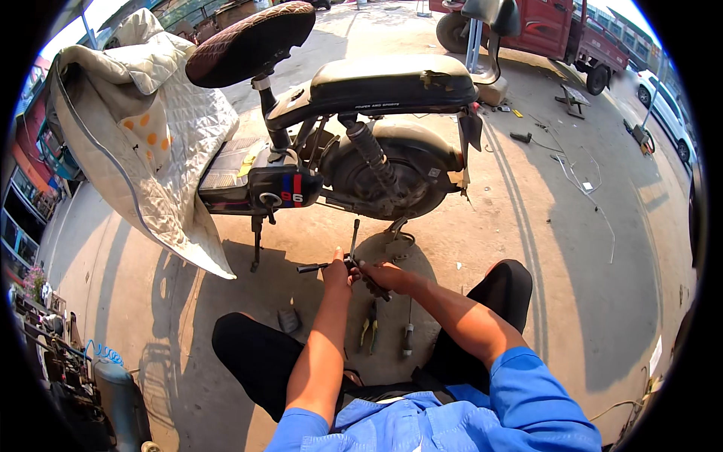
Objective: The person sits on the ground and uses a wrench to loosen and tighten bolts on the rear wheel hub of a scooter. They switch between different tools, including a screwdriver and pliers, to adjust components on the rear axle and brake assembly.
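Note:
Both my hands meet low in front of a dusty electric scooter (392, 84), near its rear wheel (392, 177). They are closed around what looks like a three-way socket wrench (355, 235). One arm of it points up toward the scooter and a black one sticks out left. My left hand (338, 274) grips near the middle. My right hand (385, 276) is wrapped about the lower right part; its fingers partly hide the tool. On the ground below lie pliers (369, 331) with yellow-green handles, a long screwdriver-like tool (408, 340) and a grey lump (288, 320).
A quilted cover (181, 113) drapes over the scooter's front at left. Beneath the scooter, a stand (257, 241) reaches the ground. Wires (587, 188) lie scattered at right. A red cargo vehicle (538, 30) and a white car (666, 109) stand behind. A blue-grey tank (117, 399) is lower left.

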`<state>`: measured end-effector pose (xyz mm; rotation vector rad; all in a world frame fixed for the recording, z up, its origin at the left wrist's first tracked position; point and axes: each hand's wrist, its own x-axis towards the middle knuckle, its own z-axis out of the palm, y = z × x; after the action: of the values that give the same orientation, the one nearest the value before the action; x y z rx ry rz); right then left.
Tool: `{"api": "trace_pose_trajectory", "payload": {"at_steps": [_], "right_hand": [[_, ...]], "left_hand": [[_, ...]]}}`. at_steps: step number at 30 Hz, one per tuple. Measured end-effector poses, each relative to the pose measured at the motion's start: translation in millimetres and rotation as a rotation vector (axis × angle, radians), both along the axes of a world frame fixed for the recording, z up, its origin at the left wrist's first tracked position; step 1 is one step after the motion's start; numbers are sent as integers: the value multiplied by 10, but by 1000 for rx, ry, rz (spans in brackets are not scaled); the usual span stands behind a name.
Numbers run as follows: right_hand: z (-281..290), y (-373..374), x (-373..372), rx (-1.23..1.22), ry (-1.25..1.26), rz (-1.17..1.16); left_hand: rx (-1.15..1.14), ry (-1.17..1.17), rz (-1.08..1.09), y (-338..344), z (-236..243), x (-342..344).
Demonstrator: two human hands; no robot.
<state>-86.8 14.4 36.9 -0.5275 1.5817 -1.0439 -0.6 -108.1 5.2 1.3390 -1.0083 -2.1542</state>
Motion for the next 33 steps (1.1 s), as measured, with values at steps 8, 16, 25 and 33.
{"api": "trace_pose_trajectory", "payload": {"at_steps": [8,16,25,33], "right_hand": [[-133,-203,-128,-58,-49,23],[-455,-396,-297,-6,91,-2],[-508,-490,-342,-80,182,0],[-502,-482,-341,-75,198,-16]], "left_hand": [[272,148,18,-399,-253,-210],[273,165,0,-498,-368,-347],[255,264,16,-601,-494,-410],[246,280,60,-568,-512,-386]]}}
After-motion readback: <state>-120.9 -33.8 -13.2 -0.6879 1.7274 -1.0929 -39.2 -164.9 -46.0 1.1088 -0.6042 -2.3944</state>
